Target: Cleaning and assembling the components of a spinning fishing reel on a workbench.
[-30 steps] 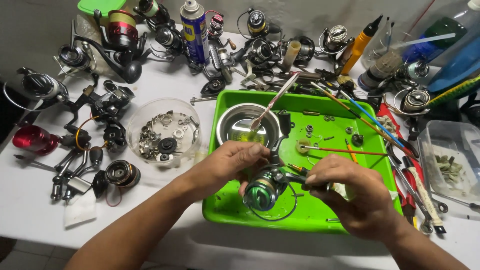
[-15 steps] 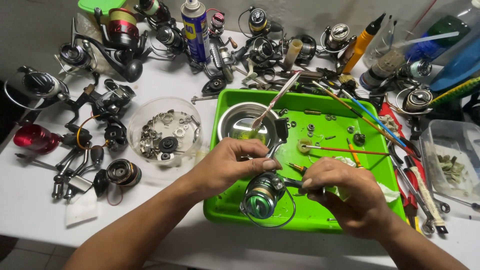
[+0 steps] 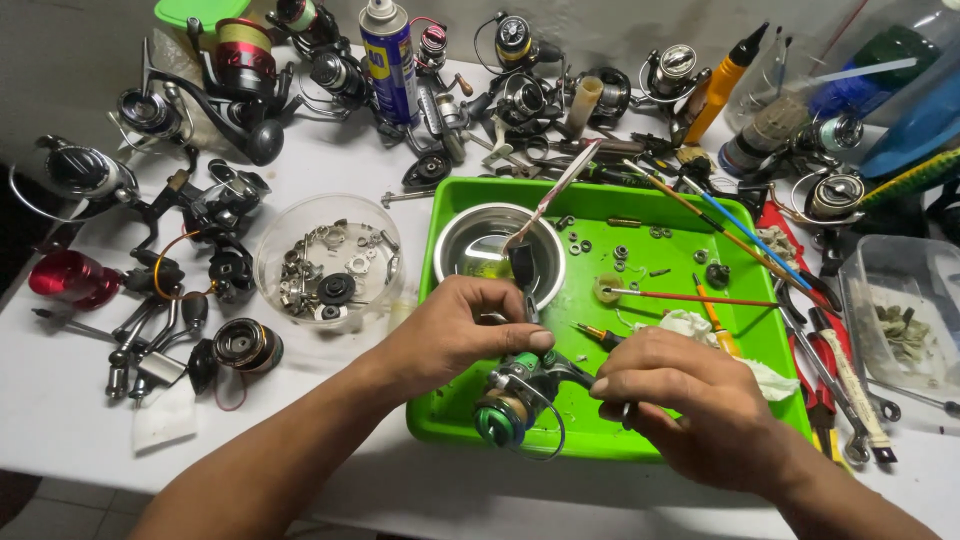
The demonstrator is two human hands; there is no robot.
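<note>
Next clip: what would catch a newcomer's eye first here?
The bright green tray at centre, where the left hand and right hand hold a green-spooled fishing reel over its near edge. Behind it, a steel bowl sits in the tray. Left of the tray stands a clear dish of small metal parts.

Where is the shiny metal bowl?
In the head view, the metal bowl sits in the back left corner of the green tray, just beyond the left hand and right of the clear round dish of small parts.
</note>
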